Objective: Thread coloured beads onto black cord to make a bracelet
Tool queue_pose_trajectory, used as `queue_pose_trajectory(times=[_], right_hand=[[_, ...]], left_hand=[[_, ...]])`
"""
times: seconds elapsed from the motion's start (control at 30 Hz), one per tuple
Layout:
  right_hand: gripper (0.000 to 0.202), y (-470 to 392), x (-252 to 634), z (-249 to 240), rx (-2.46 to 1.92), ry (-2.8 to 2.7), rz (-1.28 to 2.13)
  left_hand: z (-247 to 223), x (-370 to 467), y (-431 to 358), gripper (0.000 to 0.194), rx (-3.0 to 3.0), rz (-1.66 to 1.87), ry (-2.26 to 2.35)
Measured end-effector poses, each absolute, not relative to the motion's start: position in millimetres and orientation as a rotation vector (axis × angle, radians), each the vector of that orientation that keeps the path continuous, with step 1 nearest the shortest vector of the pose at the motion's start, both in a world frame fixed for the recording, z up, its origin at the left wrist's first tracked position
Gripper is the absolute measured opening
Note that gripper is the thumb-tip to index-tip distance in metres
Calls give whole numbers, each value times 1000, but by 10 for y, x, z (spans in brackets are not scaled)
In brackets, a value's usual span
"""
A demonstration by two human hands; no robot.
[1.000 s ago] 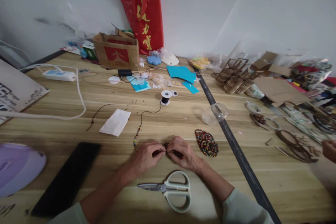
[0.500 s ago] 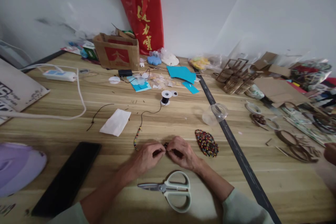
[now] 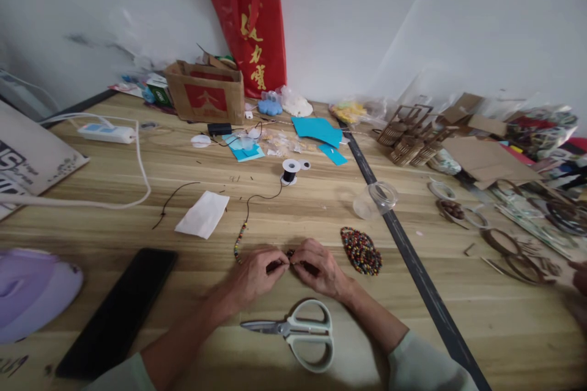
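My left hand is closed in a pinch, with a string of multicoloured beads running into it. Its black cord leads back to a small white spool. Fingertip to fingertip with it, my right hand pinches too. A few dark beads show between the hands, but the exact spot they grip is hidden by the fingers. To the right lies a coiled heap of beaded strands. Pale-handled scissors rest just below the hands, blades pointing left.
On the left are a black phone-like slab, a purple-and-white object and a white paper. A clear round container stands right of the spool. Woven baskets sit at the back right. Another person's hand shows at the right edge.
Both of my hands keep the same pinch and place. The other person's hand at the right edge has shifted slightly.
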State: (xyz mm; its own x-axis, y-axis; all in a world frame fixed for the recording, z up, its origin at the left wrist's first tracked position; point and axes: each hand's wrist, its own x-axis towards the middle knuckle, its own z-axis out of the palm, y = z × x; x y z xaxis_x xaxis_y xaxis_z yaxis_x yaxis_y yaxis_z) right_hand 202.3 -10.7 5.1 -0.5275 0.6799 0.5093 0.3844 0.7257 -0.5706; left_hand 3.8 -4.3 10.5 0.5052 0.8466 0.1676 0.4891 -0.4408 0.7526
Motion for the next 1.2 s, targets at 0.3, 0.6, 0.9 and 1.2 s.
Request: queue_pose_trajectory(times=[0.3,0.6,0.9,1.2], right_hand=[[9,-107,1992,78,-760,-2163,502],[11,-104,1990,81,-765,-2188,492],[9,-99,1998,58,-770,-2229,473],[13,-95,2011,53,-755,-2234,470]], left_hand=[[134,44,-49,10,2105,719,1140],[154,51,-52,11,2099,727,1140],[156,49,-59,13,2135,723,1120],[146,50,-56,12,2155,715,1131]])
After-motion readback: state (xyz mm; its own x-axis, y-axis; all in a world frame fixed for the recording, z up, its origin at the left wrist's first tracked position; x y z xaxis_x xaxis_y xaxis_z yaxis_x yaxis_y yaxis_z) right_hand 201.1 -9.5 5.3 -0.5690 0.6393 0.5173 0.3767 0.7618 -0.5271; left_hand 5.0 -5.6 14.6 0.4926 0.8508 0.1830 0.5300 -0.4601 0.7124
